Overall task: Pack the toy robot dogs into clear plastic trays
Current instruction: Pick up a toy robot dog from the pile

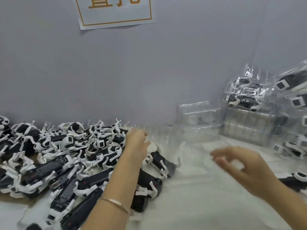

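Note:
A big heap of black-and-white toy robot dogs [69, 156] covers the left half of the white table. My left hand [137, 140] reaches over the heap, and its fingers and thumb pinch the near edge of an empty clear plastic tray [166, 140] that stands just right of the pile. My right hand [240, 165] hovers above the table to the right, motion-blurred, with its fingers spread and loosely curved, holding nothing. One dog [159, 161] lies at the heap's right edge, below the tray.
Stacks of empty clear trays [249, 128] stand at the back right against the grey wall. Packed trays holding dogs [245, 95] are piled above and to the right of them. A paper sign [114, 12] hangs on the wall.

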Action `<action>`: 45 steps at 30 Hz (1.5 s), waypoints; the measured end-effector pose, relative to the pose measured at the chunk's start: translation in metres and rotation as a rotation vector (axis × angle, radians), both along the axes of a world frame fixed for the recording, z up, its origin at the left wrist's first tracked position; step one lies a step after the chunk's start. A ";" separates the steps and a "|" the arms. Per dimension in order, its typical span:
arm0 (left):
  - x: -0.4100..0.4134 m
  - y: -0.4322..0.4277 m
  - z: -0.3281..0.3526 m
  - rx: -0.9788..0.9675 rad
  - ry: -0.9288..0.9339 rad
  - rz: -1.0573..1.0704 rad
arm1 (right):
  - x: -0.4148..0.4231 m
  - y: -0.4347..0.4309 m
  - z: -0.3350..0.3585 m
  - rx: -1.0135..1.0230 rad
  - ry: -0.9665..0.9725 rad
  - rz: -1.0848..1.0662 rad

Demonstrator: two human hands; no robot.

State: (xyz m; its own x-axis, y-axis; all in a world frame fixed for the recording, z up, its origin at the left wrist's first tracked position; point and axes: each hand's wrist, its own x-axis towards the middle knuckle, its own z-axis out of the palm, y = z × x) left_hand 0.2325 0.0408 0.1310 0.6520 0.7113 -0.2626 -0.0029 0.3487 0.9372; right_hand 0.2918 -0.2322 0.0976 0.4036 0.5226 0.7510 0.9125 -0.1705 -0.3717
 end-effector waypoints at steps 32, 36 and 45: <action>-0.067 -0.017 0.024 0.380 -0.472 -0.288 | -0.061 0.023 -0.027 -0.073 0.143 -0.066; -0.051 -0.058 0.028 0.123 -0.455 -0.361 | -0.037 0.063 0.008 -0.068 0.227 0.064; -0.070 -0.064 -0.018 0.916 0.102 -1.034 | 0.018 0.068 0.023 0.679 0.714 0.011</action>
